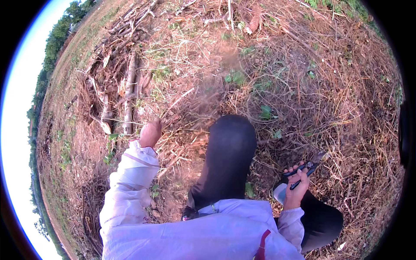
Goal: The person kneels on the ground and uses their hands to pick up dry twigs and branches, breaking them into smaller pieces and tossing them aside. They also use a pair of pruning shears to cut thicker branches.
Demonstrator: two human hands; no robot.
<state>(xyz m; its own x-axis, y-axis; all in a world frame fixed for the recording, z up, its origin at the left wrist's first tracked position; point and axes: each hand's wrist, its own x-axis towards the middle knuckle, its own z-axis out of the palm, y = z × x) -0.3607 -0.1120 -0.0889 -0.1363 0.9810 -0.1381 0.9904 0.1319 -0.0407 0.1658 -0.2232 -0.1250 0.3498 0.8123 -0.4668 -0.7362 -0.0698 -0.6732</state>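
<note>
My right hand (297, 187) holds a pair of pruning shears (312, 165) by their dark handles, on the right beside my bent leg. The handles are spread, and the metal blades point up and away over dry grass. My left hand (150, 133) is bent at the wrist, low over dry stems on the left. Its fingers are hidden behind the back of the hand, so whether they grip a stem is unclear. A thin dry stick (178, 102) slants away just beyond it.
Cut branches and a split log (130, 87) lie in a pile at left. A thick piece of wood (254, 21) lies at the far top. Tangled dry vines (325, 97) cover the right side. My dark-trousered knee (232, 139) rises between my hands.
</note>
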